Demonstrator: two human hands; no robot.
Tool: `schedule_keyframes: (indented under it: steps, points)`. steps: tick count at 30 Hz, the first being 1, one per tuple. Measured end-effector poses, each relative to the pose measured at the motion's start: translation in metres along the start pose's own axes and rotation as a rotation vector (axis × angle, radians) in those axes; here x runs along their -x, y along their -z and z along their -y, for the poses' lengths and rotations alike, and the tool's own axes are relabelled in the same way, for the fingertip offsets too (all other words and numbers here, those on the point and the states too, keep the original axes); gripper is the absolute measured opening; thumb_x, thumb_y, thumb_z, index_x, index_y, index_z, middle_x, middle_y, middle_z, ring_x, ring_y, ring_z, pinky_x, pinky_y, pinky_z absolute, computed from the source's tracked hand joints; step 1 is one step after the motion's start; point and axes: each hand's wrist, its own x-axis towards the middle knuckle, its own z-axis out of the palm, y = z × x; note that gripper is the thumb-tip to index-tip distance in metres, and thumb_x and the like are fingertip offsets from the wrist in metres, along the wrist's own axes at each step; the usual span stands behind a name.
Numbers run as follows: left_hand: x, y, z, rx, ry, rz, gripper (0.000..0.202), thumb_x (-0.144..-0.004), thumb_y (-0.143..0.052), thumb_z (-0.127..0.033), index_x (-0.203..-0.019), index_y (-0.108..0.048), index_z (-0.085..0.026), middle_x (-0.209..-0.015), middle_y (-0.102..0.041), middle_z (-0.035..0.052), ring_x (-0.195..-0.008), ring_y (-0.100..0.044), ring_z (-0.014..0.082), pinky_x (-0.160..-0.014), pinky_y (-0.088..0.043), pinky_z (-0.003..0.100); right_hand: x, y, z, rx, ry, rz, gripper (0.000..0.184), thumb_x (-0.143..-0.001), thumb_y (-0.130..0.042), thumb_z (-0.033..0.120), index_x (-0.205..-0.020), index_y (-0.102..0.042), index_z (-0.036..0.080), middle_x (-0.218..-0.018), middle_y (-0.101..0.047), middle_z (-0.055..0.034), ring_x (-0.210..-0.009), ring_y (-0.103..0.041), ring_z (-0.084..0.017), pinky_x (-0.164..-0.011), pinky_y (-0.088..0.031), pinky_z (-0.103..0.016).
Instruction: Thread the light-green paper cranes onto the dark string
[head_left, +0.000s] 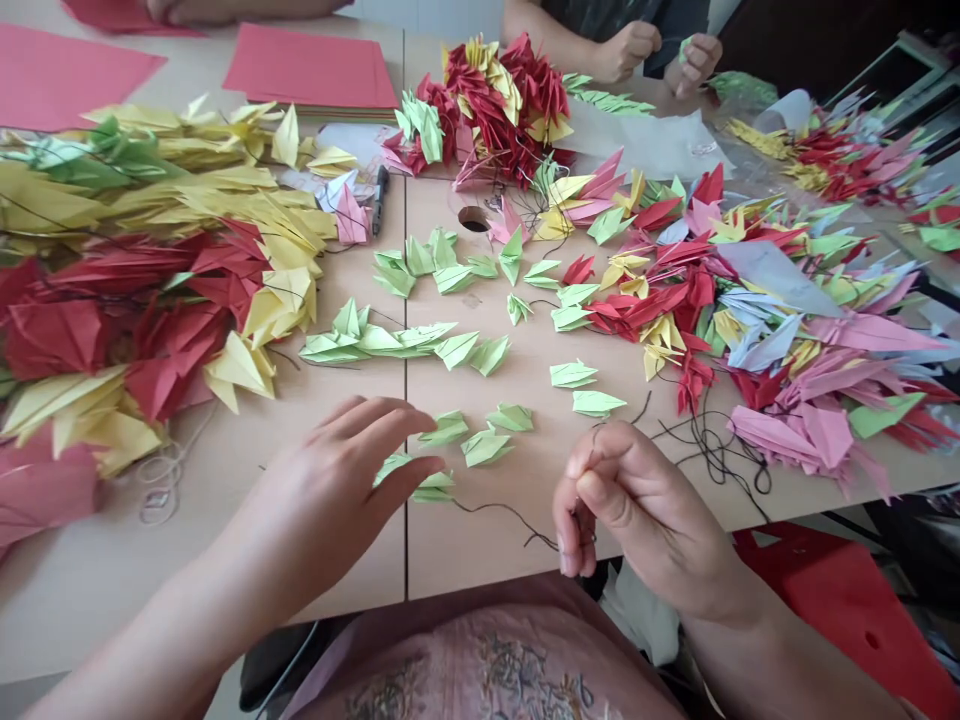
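My left hand (367, 450) is open, fingers stretched out and thumb apart, hovering over small green folded paper pieces (435, 487). It partly hides some of them. My right hand (630, 500) is closed, thumb and index finger pinched together near the table's front edge. A thin black thread (499, 508) runs from the nearest green pieces to its curled fingers. Whether a needle is in the pinch is too small to tell. More green folded pieces (487, 447) lie between the hands, and a row of them (397, 340) lies farther back.
Yellow and red folded-paper strings (172, 300) pile up on the left, mixed-colour ones (750, 290) on the right. Black thread (712, 450) lies tangled near the front. Red paper sheets (311, 65) and a pen (380, 200) are farther back. Another person's hands (630, 50) work across the table.
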Motion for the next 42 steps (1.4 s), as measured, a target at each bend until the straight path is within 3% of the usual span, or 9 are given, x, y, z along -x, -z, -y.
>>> schedule_keyframes:
  steps: [3, 6, 9, 12, 15, 19, 24, 31, 42]
  points:
    - [-0.02, -0.006, 0.003, -0.091, -0.011, 0.12, 0.023, -0.094, -0.057, -0.036, -0.107, -0.066, -0.018, -0.1, -0.071, 0.01, -0.093, -0.062, 0.029, -0.075, -0.051, 0.039, -0.011, 0.0, 0.006, 0.157, 0.008, 0.04, 0.009, -0.106, -0.041, 0.035, -0.106, -0.047, 0.028, -0.066, -0.052, 0.0082, -0.051, -0.054, -0.005, -0.048, -0.047, -0.013]
    - [-0.035, -0.01, 0.007, -0.074, -0.001, 0.2, 0.015, -0.091, -0.055, -0.024, -0.097, -0.067, -0.018, -0.091, -0.07, 0.0087, -0.088, -0.061, 0.0272, -0.072, -0.049, 0.036, -0.025, 0.002, 0.017, 0.342, 0.045, 0.087, 0.01, -0.107, -0.038, 0.035, -0.111, -0.046, 0.029, -0.067, -0.047, 0.0077, -0.053, -0.05, -0.007, -0.05, -0.046, -0.015]
    - [-0.044, -0.005, 0.011, -0.039, 0.016, 0.197, 0.017, -0.091, -0.05, -0.019, -0.084, -0.066, -0.019, -0.08, -0.067, 0.0046, -0.081, -0.061, 0.0222, -0.071, -0.047, 0.032, -0.04, 0.004, 0.03, 0.534, 0.048, 0.153, 0.011, -0.106, -0.04, 0.032, -0.114, -0.047, 0.03, -0.068, -0.048, 0.0069, -0.056, -0.052, -0.008, -0.052, -0.046, -0.018]
    - [-0.048, 0.011, 0.009, 0.013, 0.088, 0.153, 0.017, -0.091, -0.049, -0.021, -0.082, -0.063, -0.02, -0.072, -0.064, 0.0005, -0.064, -0.058, 0.0156, -0.058, -0.044, 0.026, -0.053, 0.003, 0.04, 0.663, 0.057, 0.155, 0.009, -0.104, -0.046, 0.03, -0.107, -0.054, 0.028, -0.067, -0.052, 0.0061, -0.055, -0.053, -0.008, -0.051, -0.043, -0.02]
    - [-0.049, 0.028, 0.004, 0.472, 0.227, 0.129, 0.011, -0.089, -0.052, -0.023, -0.081, -0.06, -0.02, -0.066, -0.06, -0.0038, -0.055, -0.055, 0.01, -0.051, -0.043, 0.021, -0.059, 0.0, 0.042, 0.582, 0.122, 0.06, 0.01, -0.102, -0.049, 0.03, -0.104, -0.058, 0.027, -0.069, -0.055, 0.005, -0.056, -0.053, -0.009, -0.05, -0.042, -0.02]
    - [-0.047, 0.034, 0.0, 1.176, 0.35, 0.115, 0.003, -0.086, -0.064, -0.02, -0.088, -0.062, -0.02, -0.069, -0.066, -0.0021, -0.062, -0.064, 0.0098, -0.06, -0.052, 0.02, -0.06, 0.0, 0.033, 0.489, 0.221, -0.075, 0.011, -0.101, -0.051, 0.029, -0.104, -0.061, 0.028, -0.066, -0.052, 0.0058, -0.053, -0.049, -0.009, -0.047, -0.041, -0.019]
    - [-0.04, 0.019, 0.003, 1.543, 0.399, 0.063, 0.012, -0.084, -0.076, -0.026, -0.094, -0.073, -0.021, -0.082, -0.073, 0.0023, -0.066, -0.067, 0.0095, -0.06, -0.056, 0.018, -0.062, 0.007, 0.023, 0.696, 0.333, -0.183, 0.012, -0.099, -0.053, 0.021, -0.101, -0.063, 0.028, -0.065, -0.054, 0.006, -0.052, -0.049, -0.008, -0.048, -0.039, -0.02]
    - [-0.034, 0.012, 0.009, 1.543, 0.326, 0.074, 0.011, -0.09, -0.069, -0.029, -0.09, -0.078, -0.023, -0.092, -0.07, 0.0025, -0.073, -0.067, 0.0101, -0.065, -0.058, 0.018, -0.066, 0.009, 0.021, 0.893, 0.554, -0.149, 0.015, -0.096, -0.055, 0.01, -0.104, -0.062, 0.02, -0.075, -0.062, 0.0015, -0.062, -0.055, -0.009, -0.055, -0.045, -0.019]
    - [-0.028, 0.014, 0.012, 1.251, 0.21, 0.099, 0.018, -0.099, -0.056, -0.029, -0.097, -0.074, -0.026, -0.092, -0.068, 0.0014, -0.082, -0.06, 0.0108, -0.074, -0.048, 0.018, -0.062, 0.013, 0.021, 1.031, 0.618, -0.143, 0.018, -0.096, -0.053, 0.006, -0.105, -0.065, 0.016, -0.085, -0.068, -0.0037, -0.073, -0.064, -0.009, -0.065, -0.05, -0.019]
